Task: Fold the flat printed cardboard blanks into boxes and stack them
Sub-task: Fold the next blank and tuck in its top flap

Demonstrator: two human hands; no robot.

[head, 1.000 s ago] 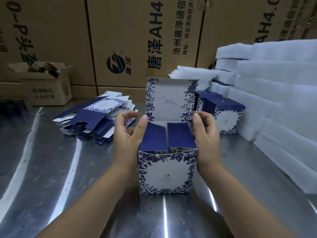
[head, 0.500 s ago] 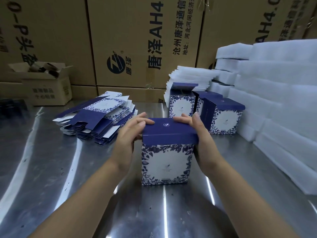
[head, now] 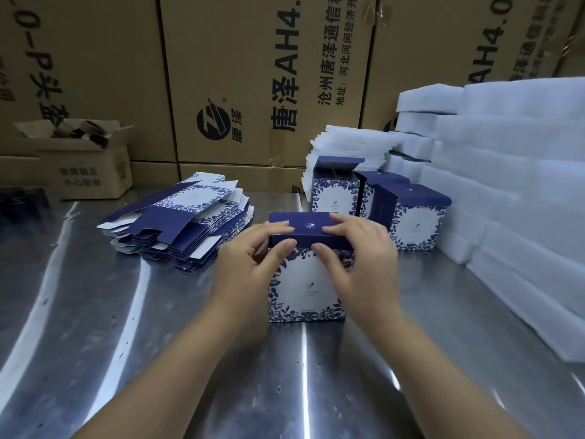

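Note:
A blue-and-white floral box (head: 304, 289) stands upright on the steel table (head: 126, 312) in the middle of the view. Its dark blue lid (head: 308, 231) lies nearly closed on top. My left hand (head: 253, 264) pinches the lid's front left edge, fingers on top and thumb under the front flap. My right hand (head: 364, 258) pinches the front right edge the same way. A pile of flat printed blanks (head: 180, 226) lies to the left. Three folded boxes (head: 411, 217) stand behind on the right.
White foam sheets (head: 512, 191) are stacked high along the right side and behind the folded boxes. Large brown cartons (head: 253, 74) form a wall at the back. A small open carton (head: 85, 163) sits at the back left.
The lid, upright a second ago, has been folded down over the box. Both hands moved from the box's sides onto the lid's front edge.

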